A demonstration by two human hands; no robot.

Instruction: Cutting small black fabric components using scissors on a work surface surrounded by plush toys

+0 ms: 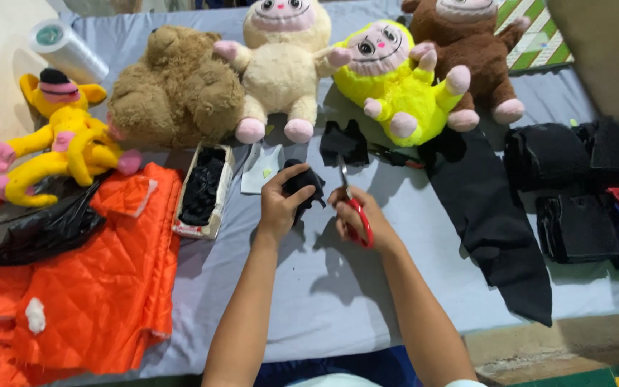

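My left hand point(279, 204) holds a small piece of black fabric point(304, 183) up over the grey table cover point(324, 294). My right hand point(358, 215) grips red-handled scissors point(356, 215), whose blades point(343, 174) point up beside the black piece. Both hands are close together at the middle of the table.
Plush toys line the far edge: a yellow one point(62, 140), a tan bear point(177, 89), a cream one point(281, 64), a bright yellow one point(395, 82), a brown one point(467, 54). Orange quilted fabric point(87, 287) lies left, a box of black pieces point(202, 190) beside it, black cloth point(496, 222) right.
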